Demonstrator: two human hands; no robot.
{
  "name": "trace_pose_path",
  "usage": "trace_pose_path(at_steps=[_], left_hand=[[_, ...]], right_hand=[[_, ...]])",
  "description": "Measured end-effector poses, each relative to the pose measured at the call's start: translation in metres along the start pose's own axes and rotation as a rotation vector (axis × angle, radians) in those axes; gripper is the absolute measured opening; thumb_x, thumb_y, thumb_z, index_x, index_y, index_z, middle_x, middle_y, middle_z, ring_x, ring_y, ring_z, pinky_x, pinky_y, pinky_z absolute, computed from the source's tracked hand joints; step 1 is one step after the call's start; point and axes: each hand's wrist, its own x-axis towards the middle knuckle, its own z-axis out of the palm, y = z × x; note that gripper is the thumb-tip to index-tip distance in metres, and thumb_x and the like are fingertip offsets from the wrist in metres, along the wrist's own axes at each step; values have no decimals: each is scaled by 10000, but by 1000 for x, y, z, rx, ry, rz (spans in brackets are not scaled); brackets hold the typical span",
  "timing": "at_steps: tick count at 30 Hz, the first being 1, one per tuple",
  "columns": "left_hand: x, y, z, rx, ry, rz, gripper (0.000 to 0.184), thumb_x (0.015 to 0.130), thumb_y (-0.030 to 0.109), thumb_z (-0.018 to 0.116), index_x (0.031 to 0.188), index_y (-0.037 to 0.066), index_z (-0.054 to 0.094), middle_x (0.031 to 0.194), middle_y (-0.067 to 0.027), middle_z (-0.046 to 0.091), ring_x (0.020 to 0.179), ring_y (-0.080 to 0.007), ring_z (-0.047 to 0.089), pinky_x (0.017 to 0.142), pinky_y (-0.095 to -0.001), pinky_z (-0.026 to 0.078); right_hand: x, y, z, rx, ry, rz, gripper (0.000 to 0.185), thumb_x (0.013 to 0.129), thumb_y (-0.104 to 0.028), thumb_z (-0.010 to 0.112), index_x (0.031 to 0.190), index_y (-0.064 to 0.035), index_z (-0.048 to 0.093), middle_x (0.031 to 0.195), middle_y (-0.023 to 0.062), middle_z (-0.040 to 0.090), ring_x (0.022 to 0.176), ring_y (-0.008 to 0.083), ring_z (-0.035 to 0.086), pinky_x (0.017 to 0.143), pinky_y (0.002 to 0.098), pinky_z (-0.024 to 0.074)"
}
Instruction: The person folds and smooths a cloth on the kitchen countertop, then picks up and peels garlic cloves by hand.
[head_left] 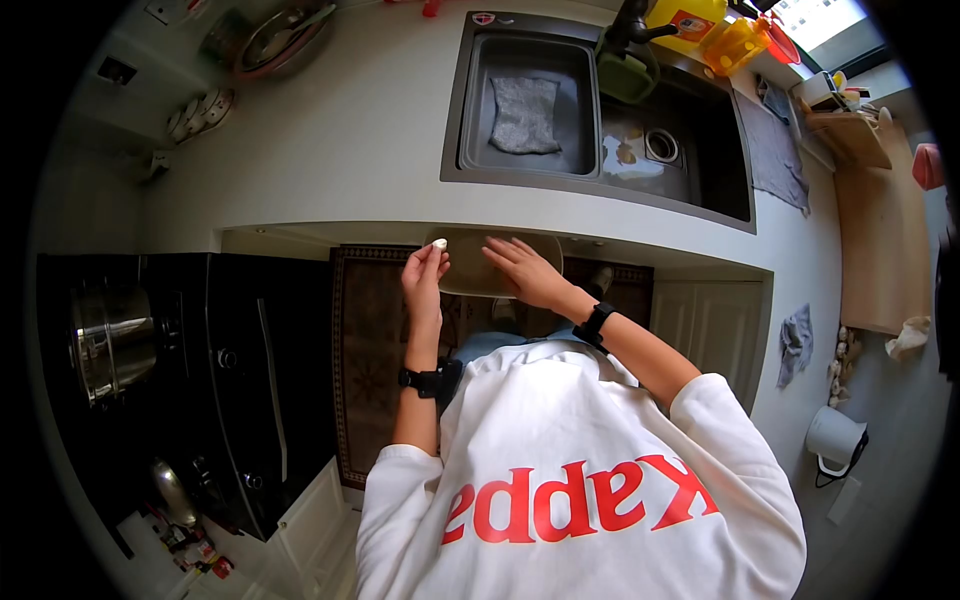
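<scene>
Between the fingertips of my left hand point(425, 272) is a small white piece point(440, 243), possibly a garlic clove. My right hand point(522, 270) is to its right, palm down, fingers stretched out and apart, with nothing visible in it. Below both hands, under the counter's front edge, is a pale bin or basin point(470, 278). Its inside is mostly hidden by my right hand and the counter. Dark bands are on both wrists.
Ahead is a dark double sink point(598, 140) with a grey cloth point(525, 115) in its left basin. A counter point(350, 130) runs along the front. Yellow and orange bottles stand behind the tap. A black stove point(240, 390) is at left, a white kettle point(835, 437) at right.
</scene>
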Motion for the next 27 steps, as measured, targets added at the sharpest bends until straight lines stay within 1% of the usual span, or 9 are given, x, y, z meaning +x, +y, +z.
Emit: trace_pose_path(at_steps=[3,6,9,12,15,21,27], left_hand=[[1,-1,8,5,-106,-15,185,883,132,563,1014,1,562,971,-58,603,857,-110,587,762,-229,491],[0,1,19,23,-198,22,178,881,119,564,1016,3,566,957,-56,607,856,-108,590,770,-224,489],[-2,0,33,55,-294,46,174,878,113,567,1013,3,573,943,-53,613,849,-105,592,776,-221,485],[-5,4,42,86,-380,47,171,878,109,567,1008,-1,577,933,-53,619,845,-105,593,780,-220,482],[-7,1,48,94,-426,48,168,878,104,564,1006,-4,577,928,-56,623,840,-106,595,781,-220,480],[-10,-5,51,41,-410,44,167,878,99,563,1005,-9,570,919,-63,623,825,-110,598,784,-221,479],[-15,-5,48,48,-392,73,159,879,86,558,1005,-11,561,936,-69,621,831,-114,600,789,-224,481]], right_hand=[[1,1,-7,-66,88,11,507,746,-42,557,1237,-15,436,1238,171,478,1138,316,465,992,376,361],[1,-9,-23,307,53,190,405,753,-31,566,1151,-15,490,1139,165,535,949,341,564,825,372,471],[3,-32,-53,455,371,157,327,767,-29,574,1089,-18,513,1039,149,563,803,341,588,695,368,490],[6,-45,-72,479,435,157,299,764,6,593,1058,-22,546,932,126,570,784,284,599,663,322,495],[8,-41,-68,366,534,124,181,771,-55,609,944,-19,569,841,118,556,751,304,575,643,350,477],[7,-44,-65,334,587,172,86,750,-56,625,825,-37,588,817,90,564,740,276,577,625,345,476],[5,-47,-66,286,594,147,71,740,-39,627,797,-35,585,795,81,569,696,268,583,600,335,480]])
